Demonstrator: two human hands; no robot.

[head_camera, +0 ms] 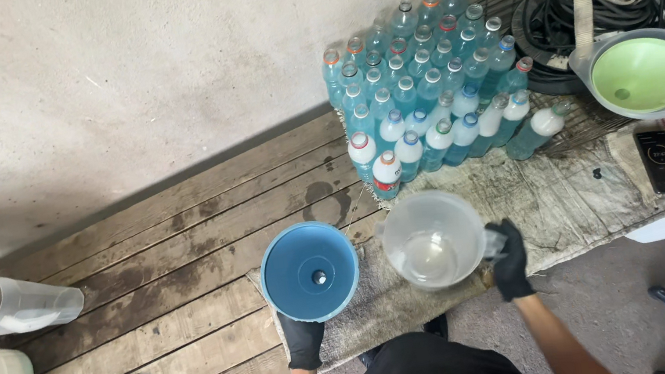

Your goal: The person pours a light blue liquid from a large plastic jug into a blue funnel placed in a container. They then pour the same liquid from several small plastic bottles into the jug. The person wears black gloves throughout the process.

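Left hand (pixel 303 339) grips upright blue funnel (pixel 310 270); right hand (pixel 510 260) clasps upright clear jug (pixel 433 239)

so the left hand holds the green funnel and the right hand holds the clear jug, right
Not quite. In the head view the left hand holds the blue funnel; the green funnel lies apart on the bench. The right hand does hold the clear jug.

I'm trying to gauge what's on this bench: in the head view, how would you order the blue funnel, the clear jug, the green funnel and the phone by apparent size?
1. Green funnel
2. Clear jug and blue funnel: look alike, so no ranking between them
3. Phone
The green funnel lies farther off, so its lead is probably real.
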